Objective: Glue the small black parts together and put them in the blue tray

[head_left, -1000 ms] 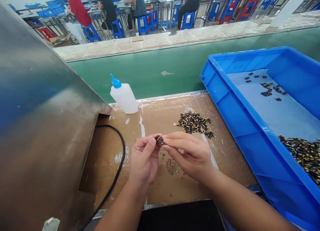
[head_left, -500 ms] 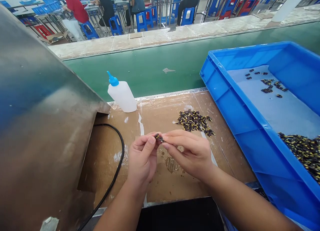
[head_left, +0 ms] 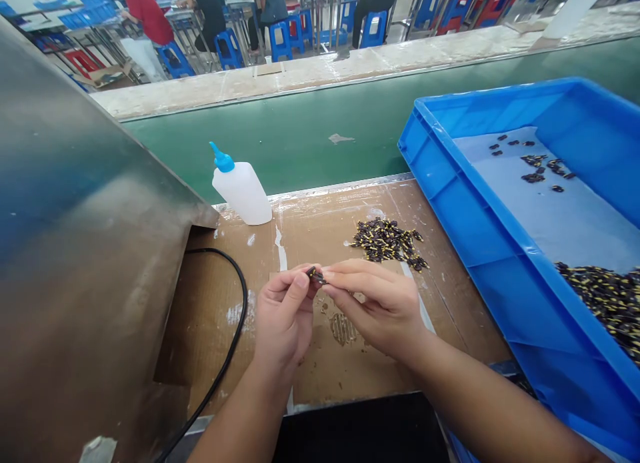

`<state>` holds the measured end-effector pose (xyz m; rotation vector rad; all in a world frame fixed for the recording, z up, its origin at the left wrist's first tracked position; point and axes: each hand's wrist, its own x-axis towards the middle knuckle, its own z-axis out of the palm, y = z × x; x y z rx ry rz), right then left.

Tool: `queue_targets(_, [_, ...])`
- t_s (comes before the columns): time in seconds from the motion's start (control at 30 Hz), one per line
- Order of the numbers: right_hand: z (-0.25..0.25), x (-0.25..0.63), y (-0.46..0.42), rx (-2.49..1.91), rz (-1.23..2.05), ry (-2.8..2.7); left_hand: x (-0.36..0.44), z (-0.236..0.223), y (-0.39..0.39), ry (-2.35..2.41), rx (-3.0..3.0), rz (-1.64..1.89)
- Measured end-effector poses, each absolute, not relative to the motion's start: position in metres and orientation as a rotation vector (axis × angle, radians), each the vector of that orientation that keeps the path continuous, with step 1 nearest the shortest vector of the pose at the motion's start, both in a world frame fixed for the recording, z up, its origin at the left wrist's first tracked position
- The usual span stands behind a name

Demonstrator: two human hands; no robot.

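My left hand (head_left: 284, 316) and my right hand (head_left: 380, 306) meet over the cardboard mat (head_left: 320, 236), fingertips pinched together on one small black-and-yellow part (head_left: 315, 274). Both hands are closed on it. A loose pile of the same small parts (head_left: 387, 241) lies on the mat just beyond my right hand. A white squeeze bottle (head_left: 241, 189) with a blue nozzle stands at the mat's far edge, to the left.
A large blue crate (head_left: 460, 203) at the right holds a heap of parts (head_left: 607, 299) and a few scattered ones (head_left: 537, 166). A sloped metal housing (head_left: 75, 236) fills the left, with a black cable (head_left: 235, 329) beside it. A green conveyor belt (head_left: 300, 136) runs behind; people sit far back.
The hands keep the same pinch on the small part; only the camera view has shifted slightly.
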<state>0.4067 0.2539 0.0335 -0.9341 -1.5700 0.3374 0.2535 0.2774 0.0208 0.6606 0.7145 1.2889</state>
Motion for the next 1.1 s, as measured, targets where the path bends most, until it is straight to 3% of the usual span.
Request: queue_targets(1.1, [0.0293, 0.4061, 0.2548, -0.888, 0.27, -1.567, 0.2591, 0.0165, 0.2726, 0.842, 0.892, 1.477])
